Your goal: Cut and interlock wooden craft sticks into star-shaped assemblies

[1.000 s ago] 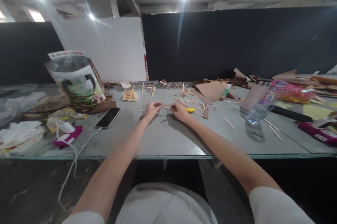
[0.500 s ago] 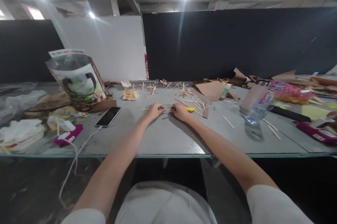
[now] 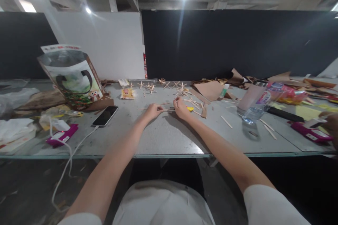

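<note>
My left hand (image 3: 153,111) rests on the table with thumb and fingers pinched on a thin wooden stick (image 3: 168,110), which reaches across toward my right hand. My right hand (image 3: 181,108) is closed, its fingertips pinched together and pointing up just past the stick's right end. What those fingertips hold, if anything, is too small to tell. Another wooden stick (image 3: 142,109) lies left of my left hand. A small yellow object (image 3: 190,109) lies against the right side of my right hand. Beyond it is a scatter of loose wooden sticks (image 3: 194,103).
Crossed-stick pieces (image 3: 150,88) stand at the back near a yellow packet (image 3: 127,94). A phone (image 3: 105,116) on a cable and a large printed bag (image 3: 75,80) are left. At right are a clear bottle (image 3: 252,114), a purple pack (image 3: 308,131) and another person's hand (image 3: 330,124).
My right hand has lifted its fingertips up and away from the stick's end. My left hand has stayed nearly in place, and more of the stick shows between the hands.
</note>
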Available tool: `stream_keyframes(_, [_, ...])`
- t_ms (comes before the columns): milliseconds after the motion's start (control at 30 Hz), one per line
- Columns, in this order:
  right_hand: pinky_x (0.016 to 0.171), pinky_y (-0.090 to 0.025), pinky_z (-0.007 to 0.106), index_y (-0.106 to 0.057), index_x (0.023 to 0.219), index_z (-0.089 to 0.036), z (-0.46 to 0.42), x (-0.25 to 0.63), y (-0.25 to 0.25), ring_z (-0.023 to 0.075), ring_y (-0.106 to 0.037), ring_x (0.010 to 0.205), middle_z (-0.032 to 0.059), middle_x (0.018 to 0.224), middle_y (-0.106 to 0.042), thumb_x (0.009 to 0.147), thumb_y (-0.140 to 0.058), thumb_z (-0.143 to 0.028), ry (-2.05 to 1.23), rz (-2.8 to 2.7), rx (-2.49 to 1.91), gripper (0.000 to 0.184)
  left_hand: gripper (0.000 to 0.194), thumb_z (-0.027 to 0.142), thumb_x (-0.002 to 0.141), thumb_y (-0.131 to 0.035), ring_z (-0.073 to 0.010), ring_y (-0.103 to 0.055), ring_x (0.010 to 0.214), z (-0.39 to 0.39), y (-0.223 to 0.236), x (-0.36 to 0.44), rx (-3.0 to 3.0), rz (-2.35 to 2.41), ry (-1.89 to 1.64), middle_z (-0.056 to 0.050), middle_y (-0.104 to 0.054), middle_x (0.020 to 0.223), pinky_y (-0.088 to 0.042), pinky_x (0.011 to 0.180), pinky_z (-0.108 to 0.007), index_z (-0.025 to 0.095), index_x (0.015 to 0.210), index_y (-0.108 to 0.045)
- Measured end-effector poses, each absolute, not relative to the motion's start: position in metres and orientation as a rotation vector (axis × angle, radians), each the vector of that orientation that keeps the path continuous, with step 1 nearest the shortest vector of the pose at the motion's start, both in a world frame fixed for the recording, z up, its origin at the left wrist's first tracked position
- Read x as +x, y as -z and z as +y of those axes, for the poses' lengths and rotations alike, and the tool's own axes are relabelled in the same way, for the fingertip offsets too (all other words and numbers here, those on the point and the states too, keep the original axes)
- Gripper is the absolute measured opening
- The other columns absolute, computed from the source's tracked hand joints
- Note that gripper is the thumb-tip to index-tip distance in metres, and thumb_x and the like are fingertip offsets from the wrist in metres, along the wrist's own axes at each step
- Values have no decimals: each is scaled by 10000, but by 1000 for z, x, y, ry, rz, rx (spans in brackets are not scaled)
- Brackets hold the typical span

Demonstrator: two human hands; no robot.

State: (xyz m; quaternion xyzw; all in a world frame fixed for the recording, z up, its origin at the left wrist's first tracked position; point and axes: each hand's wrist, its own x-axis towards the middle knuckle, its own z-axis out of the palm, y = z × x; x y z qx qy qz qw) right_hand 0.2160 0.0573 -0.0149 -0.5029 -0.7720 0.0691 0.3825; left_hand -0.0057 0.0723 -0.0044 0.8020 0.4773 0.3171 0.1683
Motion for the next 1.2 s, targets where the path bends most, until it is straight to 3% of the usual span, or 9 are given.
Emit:
stream_keyframes(233, [805,-498,338,-525,1244,-195,58,223,6,256,-670,877,105,980,-692,1140,-333,-319,-181,-1911,-1418,252,76,174,779,-853,-241,-719,798,69,-1,-6,2274,1279,-885,-71,-797,773,-522,792,-313,215,722,-827])
stream_keyframes(367, [793,-477,305,-612,1136,-195,54,222,4,240,-686,883,111,991,-724,1102,-504,-348,-196,-1987,-1461,190,47,203,775,-859,-222,-709,779,66,-2,-4,2275,1227,-854,-49,-794,776,-518,783,-301,212,743,-827])
stream_keyframes(533, [749,-455,275,-718,961,-164,46,216,4,214,-685,836,110,931,-770,1007,-664,-241,-232,-2184,-1428,105,77,231,750,-884,-224,-695,759,65,-3,-3,2274,1206,-832,-48,-783,751,-515,764,-309,205,724,-817])
stream_keyframes(1200, [875,-520,279,-850,1025,-177,48,219,3,191,-722,905,102,1050,-789,950,-610,-73,-252,-2352,-1159,272,188,310,744,-911,-203,-635,701,65,1,-3,2250,1279,-861,-35,-712,699,-464,706,-292,191,811,-781])
